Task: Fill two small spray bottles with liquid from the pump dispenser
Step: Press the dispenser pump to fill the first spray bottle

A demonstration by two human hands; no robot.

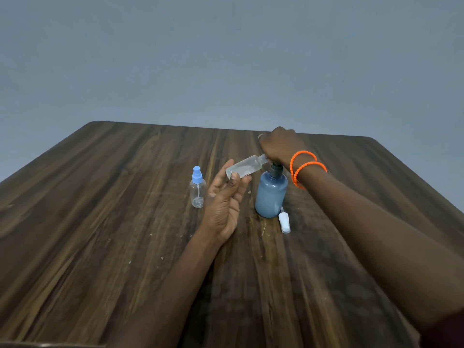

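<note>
My left hand (224, 200) holds a small clear bottle (244, 168) between thumb and fingers, tilted with its open threaded neck up against the pump's spout. A little liquid lies in it. My right hand (278, 146) rests on top of the blue pump dispenser (271, 194) and covers the pump head; how its fingers lie is hidden. A second clear spray bottle (197, 190) with a blue spray cap stands upright left of my left hand. A white spray cap (284, 223) lies on the table just right of the dispenser's base.
Everything sits on a dark wooden table (100, 234) whose far edge runs just behind my right hand. Two orange bead bracelets (302, 167) circle my right wrist. A grey wall stands beyond.
</note>
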